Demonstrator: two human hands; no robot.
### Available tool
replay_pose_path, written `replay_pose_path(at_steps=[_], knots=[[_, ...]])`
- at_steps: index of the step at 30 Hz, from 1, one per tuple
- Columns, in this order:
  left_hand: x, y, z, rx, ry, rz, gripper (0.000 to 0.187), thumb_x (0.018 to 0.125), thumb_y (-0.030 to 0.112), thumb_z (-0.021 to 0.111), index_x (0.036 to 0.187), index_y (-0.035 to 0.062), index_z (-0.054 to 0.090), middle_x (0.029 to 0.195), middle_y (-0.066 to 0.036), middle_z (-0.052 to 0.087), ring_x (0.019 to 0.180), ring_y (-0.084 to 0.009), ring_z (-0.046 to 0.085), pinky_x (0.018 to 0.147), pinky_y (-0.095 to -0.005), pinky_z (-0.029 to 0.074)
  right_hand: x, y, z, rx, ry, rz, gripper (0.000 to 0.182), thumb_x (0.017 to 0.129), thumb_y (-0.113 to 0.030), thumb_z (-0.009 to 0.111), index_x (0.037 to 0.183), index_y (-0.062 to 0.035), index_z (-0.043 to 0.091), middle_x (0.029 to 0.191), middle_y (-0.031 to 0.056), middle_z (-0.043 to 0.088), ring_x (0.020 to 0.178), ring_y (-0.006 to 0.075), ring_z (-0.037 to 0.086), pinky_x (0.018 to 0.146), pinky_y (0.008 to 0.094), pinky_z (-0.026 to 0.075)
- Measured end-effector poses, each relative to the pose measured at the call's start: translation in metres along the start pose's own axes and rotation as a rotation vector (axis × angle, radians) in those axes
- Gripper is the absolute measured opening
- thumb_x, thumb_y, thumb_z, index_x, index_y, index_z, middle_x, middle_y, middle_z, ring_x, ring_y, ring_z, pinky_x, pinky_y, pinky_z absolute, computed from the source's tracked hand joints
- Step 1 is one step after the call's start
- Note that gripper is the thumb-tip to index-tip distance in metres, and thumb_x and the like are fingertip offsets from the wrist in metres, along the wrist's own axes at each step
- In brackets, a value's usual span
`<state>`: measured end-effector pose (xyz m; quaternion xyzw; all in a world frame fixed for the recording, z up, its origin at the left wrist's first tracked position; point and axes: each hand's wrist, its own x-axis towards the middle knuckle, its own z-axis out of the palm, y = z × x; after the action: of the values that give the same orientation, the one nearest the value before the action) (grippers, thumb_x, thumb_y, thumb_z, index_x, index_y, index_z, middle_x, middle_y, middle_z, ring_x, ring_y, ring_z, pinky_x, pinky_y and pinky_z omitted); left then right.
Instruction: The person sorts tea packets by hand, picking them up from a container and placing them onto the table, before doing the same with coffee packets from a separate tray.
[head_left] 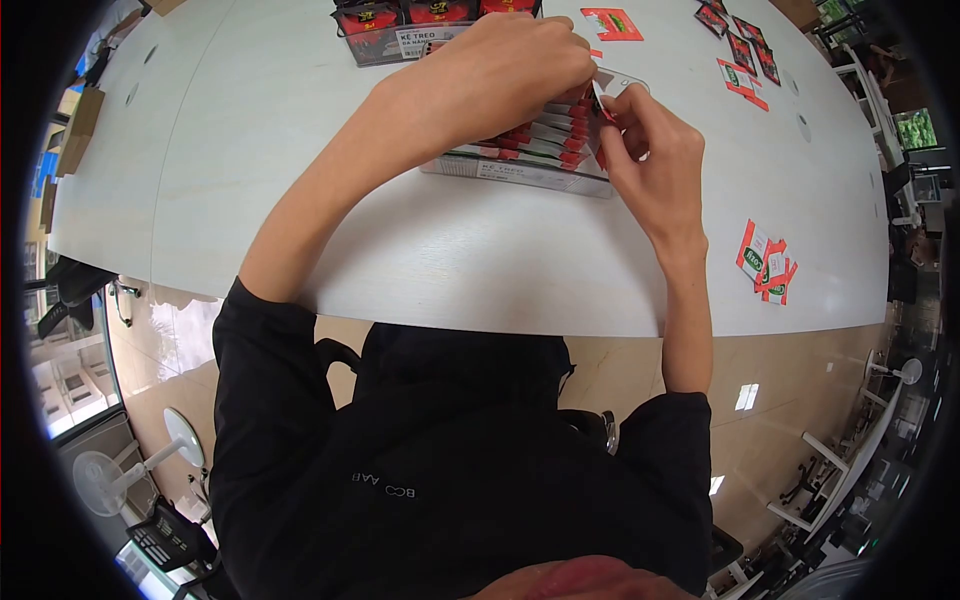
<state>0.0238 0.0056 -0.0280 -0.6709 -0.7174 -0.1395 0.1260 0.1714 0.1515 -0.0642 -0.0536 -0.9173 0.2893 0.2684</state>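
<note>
A clear plastic box (pixel 515 172) stands near the middle of the white table, with several red and white sachets (pixel 545 140) lined up inside. My left hand (pixel 530 60) reaches over the back of this box, its fingers bent down and partly hidden behind the hand itself. On the box's right side, my right hand (pixel 655 140) pinches a red and white sachet (pixel 603 108) between thumb and fingers. What the left fingertips hold, if anything, is too hidden to make out.
Behind sits another clear box (pixel 375 48) with red and black packets. Red and white sachets (pixel 768 262) lie in a pile at the right. Dark red packets (pixel 741 52) and a sachet (pixel 612 24) lie farther back. The table (pixel 450 290) ends near my body.
</note>
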Motion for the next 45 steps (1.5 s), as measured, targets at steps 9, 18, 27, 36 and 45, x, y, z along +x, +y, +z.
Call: replay_pose_path(at_steps=[9, 18, 27, 36, 45], knots=[[-0.001, 0.004, 0.0, 0.093, -0.043, -0.026, 0.019, 0.089, 0.011, 0.066, 0.105, 0.0039, 0.073, 0.098, -0.014, 0.07, 0.095, -0.029, 0.068, 0.085, -0.0396, 0.054, -0.001, 0.004, 0.01, 0.121, -0.045, -0.006, 0.015, 0.085, 0.004, 0.065, 0.096, 0.0011, 0.056, 0.081, 0.0139, 0.07, 0.063, 0.0216, 0.07, 0.059, 0.031, 0.055], [0.001, 0.0, -0.019, 0.079, -0.095, -0.099, 0.016, 0.09, 0.014, 0.068, 0.103, 0.0067, 0.073, 0.094, -0.011, 0.069, 0.093, -0.0285, 0.068, 0.082, -0.0389, 0.055, 0.008, 0.009, -0.005, 0.041, 0.346, -0.048, 0.021, 0.094, -0.007, 0.069, 0.113, -0.0009, 0.063, 0.086, 0.0107, 0.072, 0.062, 0.0157, 0.07, 0.055, 0.0269, 0.054], [0.01, -0.005, -0.072, -0.123, -0.327, -0.288, 0.031, 0.085, 0.015, 0.075, 0.113, 0.0051, 0.067, 0.104, -0.017, 0.069, 0.11, -0.0335, 0.063, 0.089, -0.0408, 0.049, 0.005, 0.01, 0.004, 0.177, 0.278, -0.133, 0.018, 0.096, -0.005, 0.066, 0.113, -0.0002, 0.064, 0.089, 0.0103, 0.073, 0.068, 0.0171, 0.073, 0.061, 0.0265, 0.056], [-0.003, 0.0, -0.091, -0.37, -0.321, -0.122, 0.039, 0.089, 0.018, 0.073, 0.12, -0.0019, 0.061, 0.112, -0.022, 0.066, 0.112, -0.0367, 0.06, 0.095, -0.0448, 0.048, 0.004, 0.009, 0.002, 0.111, 0.139, -0.133, 0.02, 0.091, 0.0, 0.069, 0.111, -0.0032, 0.069, 0.091, 0.0084, 0.073, 0.072, 0.0171, 0.073, 0.062, 0.027, 0.055], [-0.002, -0.009, -0.032, -0.163, -0.033, -0.192, 0.02, 0.079, 0.001, 0.077, 0.097, 0.0085, 0.071, 0.08, -0.006, 0.072, 0.082, -0.0194, 0.066, 0.072, -0.033, 0.055, 0.008, 0.004, 0.008, 0.054, 0.103, -0.222, 0.031, 0.092, 0.001, 0.067, 0.121, -0.0085, 0.071, 0.091, 0.0074, 0.069, 0.072, 0.0164, 0.069, 0.067, 0.0278, 0.056]])
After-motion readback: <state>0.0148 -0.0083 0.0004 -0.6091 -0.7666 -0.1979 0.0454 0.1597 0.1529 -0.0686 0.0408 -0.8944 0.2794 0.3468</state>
